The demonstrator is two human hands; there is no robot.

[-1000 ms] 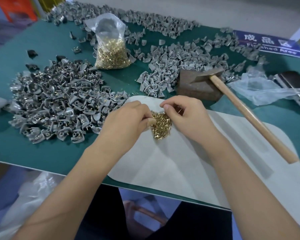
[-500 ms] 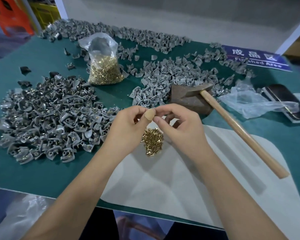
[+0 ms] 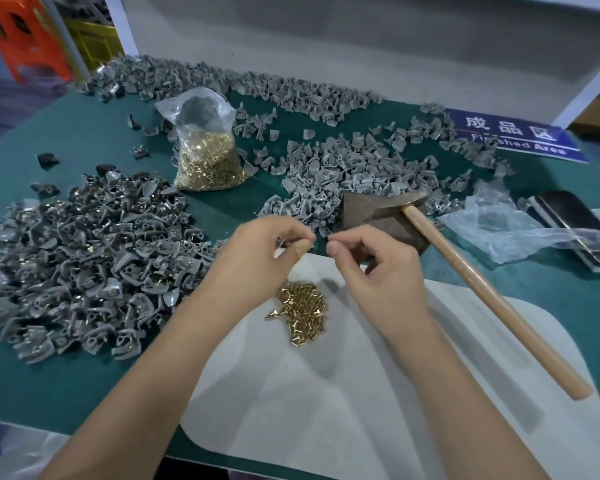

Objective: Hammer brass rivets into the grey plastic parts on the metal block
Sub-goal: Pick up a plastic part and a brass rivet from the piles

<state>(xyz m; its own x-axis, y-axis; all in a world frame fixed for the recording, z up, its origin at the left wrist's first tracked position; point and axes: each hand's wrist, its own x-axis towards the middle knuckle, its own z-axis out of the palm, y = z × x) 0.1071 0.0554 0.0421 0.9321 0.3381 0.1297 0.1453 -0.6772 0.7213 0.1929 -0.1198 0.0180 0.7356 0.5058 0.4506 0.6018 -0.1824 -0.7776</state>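
Rivets (image 3: 302, 313) lie in a small loose heap on the white mat (image 3: 361, 393), and both of my hands are now lifted clear of it. A second ago the fingers were down in that heap, picking; now the left hand (image 3: 257, 261) and the right hand (image 3: 378, 271) hover above it, fingertips drawn toward each other near the far edge of the mat.

The left hand's fingers are curled around what looks like a small grey part, though it is mostly hidden and blurred. The right hand's thumb and forefinger are pinched together as if on a single rivet; the rivet itself is too small for me to see, so I cannot tell for sure.

I judge this as the loading step: a rivet has been picked and is about to be seated in a part's hole. No striking is under way. The hammer (image 3: 482, 289) lies untouched, its head resting on the metal block (image 3: 371, 216) and its wooden handle running back across the mat to my right. The block sits just beyond my right hand, with nothing on its top but the hammer head.

Unriveted grey parts (image 3: 354, 171) are heaped behind the block; a pile of parts with brass showing (image 3: 84, 254) lies to my left. The bag of rivets (image 3: 207, 150) stands upright farther back.
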